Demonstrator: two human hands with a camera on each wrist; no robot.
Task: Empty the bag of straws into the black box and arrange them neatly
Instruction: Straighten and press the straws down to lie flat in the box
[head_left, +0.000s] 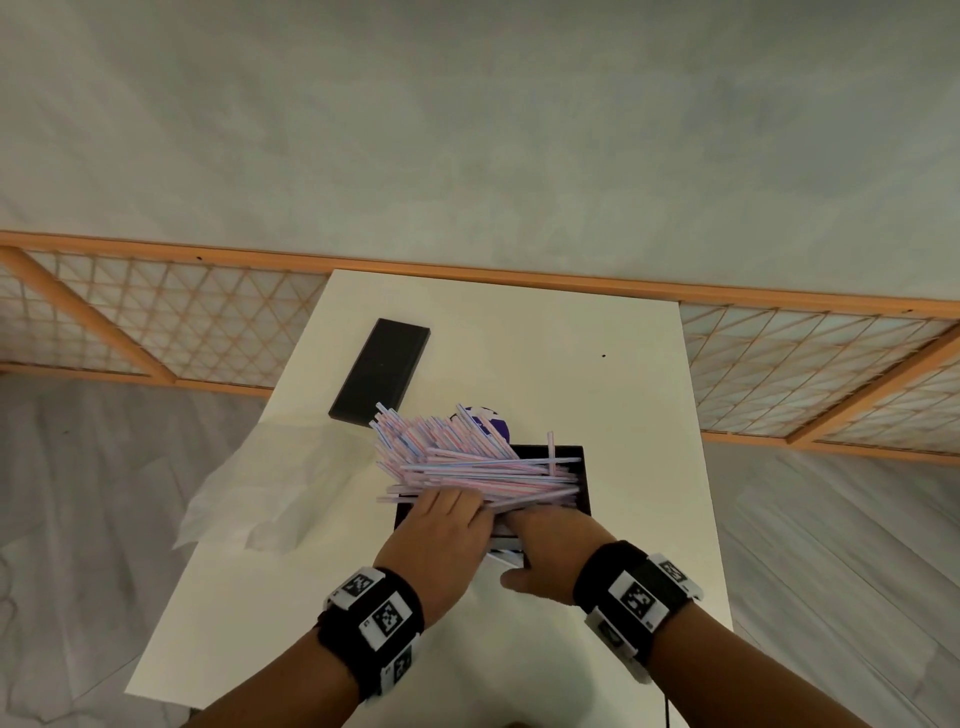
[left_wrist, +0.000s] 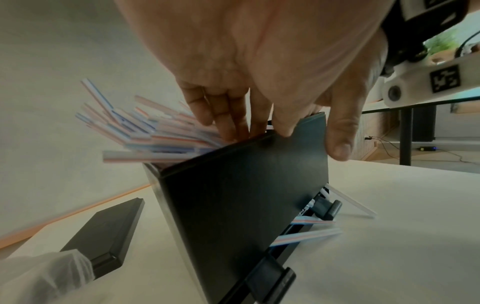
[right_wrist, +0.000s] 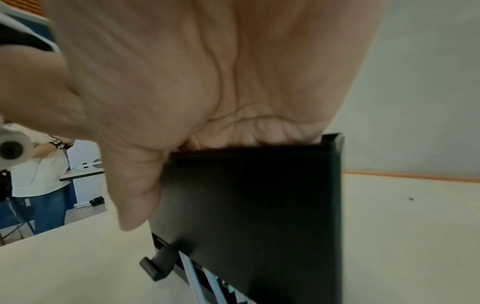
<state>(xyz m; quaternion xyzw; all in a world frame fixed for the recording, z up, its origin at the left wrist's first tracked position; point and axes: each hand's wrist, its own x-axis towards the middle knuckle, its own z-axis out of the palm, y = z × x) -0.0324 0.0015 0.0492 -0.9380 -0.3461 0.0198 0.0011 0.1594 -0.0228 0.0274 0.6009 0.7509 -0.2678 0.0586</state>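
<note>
The black box (head_left: 584, 470) stands near the middle of the white table, with a heap of pink-and-blue striped straws (head_left: 467, 460) lying across it and sticking out over its left rim. My left hand (head_left: 452, 512) lies over the near end of the straws; in the left wrist view its fingers (left_wrist: 228, 123) press down on the straws (left_wrist: 161, 135) and its thumb rests on the outside of the box's (left_wrist: 233, 205) near wall. My right hand (head_left: 519, 551) grips that near wall (right_wrist: 259, 205), fingers hooked inside, thumb outside. A few straws (left_wrist: 309, 236) poke out under the wall.
The box's flat black lid (head_left: 382, 371) lies at the back left. The crumpled clear bag (head_left: 260, 493) hangs over the table's left edge (head_left: 223, 519). Something round and purple (head_left: 491, 421) lies behind the straws. Another person (right_wrist: 39, 181) stands in the background.
</note>
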